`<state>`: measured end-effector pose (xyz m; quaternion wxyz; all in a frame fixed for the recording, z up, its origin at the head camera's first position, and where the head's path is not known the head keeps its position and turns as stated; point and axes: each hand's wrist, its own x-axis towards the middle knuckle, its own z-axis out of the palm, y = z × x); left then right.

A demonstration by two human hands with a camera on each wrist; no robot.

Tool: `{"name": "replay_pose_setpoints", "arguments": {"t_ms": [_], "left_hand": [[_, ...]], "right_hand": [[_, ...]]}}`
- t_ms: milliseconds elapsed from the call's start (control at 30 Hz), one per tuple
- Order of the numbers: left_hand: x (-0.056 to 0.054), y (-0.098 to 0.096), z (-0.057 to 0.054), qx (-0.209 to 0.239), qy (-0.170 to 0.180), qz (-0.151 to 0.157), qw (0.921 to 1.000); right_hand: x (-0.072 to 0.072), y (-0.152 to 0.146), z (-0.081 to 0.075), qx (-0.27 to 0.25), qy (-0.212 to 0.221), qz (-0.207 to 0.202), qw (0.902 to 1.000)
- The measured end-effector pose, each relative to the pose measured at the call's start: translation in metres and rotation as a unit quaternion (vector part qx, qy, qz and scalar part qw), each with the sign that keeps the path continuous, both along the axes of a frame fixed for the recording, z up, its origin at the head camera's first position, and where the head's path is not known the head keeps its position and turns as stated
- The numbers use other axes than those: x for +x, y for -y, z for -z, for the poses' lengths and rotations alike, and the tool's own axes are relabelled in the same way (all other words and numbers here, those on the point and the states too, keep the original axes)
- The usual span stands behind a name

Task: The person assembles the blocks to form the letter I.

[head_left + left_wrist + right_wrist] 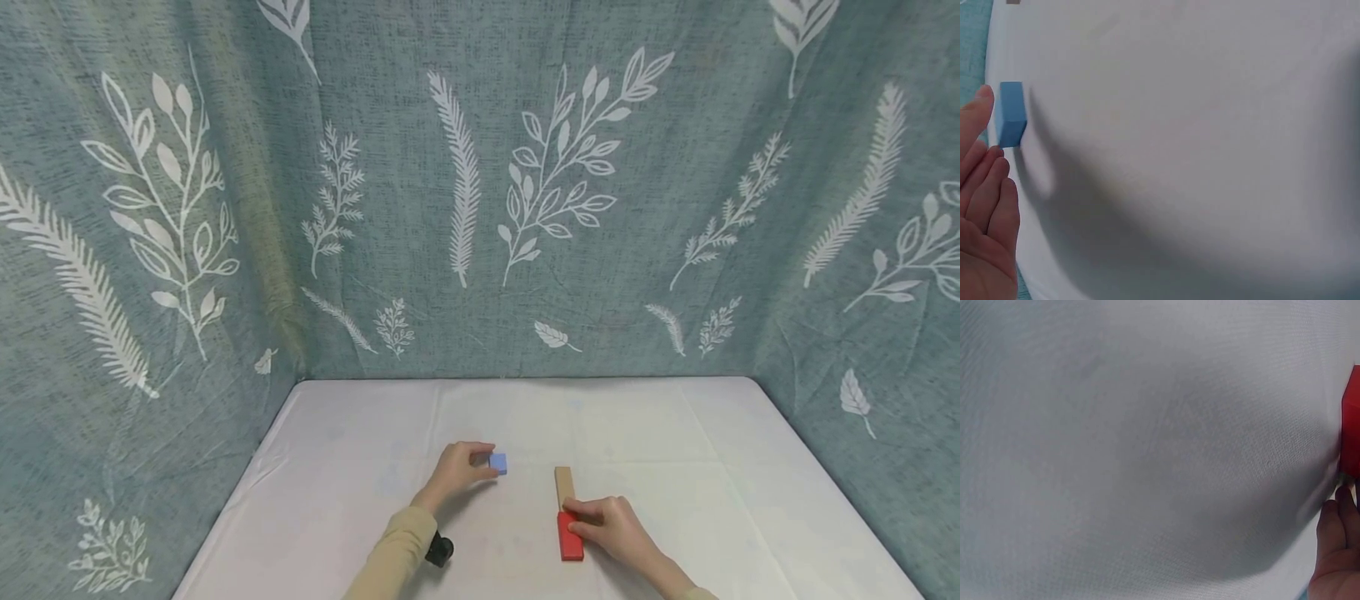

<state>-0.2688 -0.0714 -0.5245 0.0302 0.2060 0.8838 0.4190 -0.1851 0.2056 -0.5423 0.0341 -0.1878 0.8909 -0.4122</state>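
At the left end of a small blue block (498, 463), my left hand (459, 468) pinches it, thumb on the near side and fingers on the far side. The left wrist view shows the same blue block (1012, 112) upright just beyond the fingertips. My right hand (613, 525) holds a red rectangular block (571, 543) at its far end, between thumb and index finger. Touching that end is a tan wooden block (564, 483), laid in line with the red one. In the right wrist view, only part of the red block (1351, 431) shows.
A white cloth (675, 467) with faint creases covers the table. Grey-green curtains (405, 242) with white leaf prints stand behind it and along both sides. A black wrist camera (439, 550) sits at the left wrist.
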Motion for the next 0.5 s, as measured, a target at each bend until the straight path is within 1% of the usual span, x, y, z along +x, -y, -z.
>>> {"name": "replay_pose_setpoints", "arguments": {"t_ms": [167,300,500], "left_hand": [[0.004,-0.002,0.009,0.016,-0.009,-0.016,0.9997],[0.007,-0.004,0.015,0.038,-0.020,-0.030,0.9986],[0.005,-0.005,0.024,0.085,-0.028,-0.042,0.9951]], "right_hand": [[0.000,-0.001,0.001,-0.003,0.005,0.002,1.0000],[0.001,0.000,0.000,-0.002,0.005,0.002,1.0000],[0.002,0.000,-0.001,-0.003,0.001,0.003,1.0000]]}}
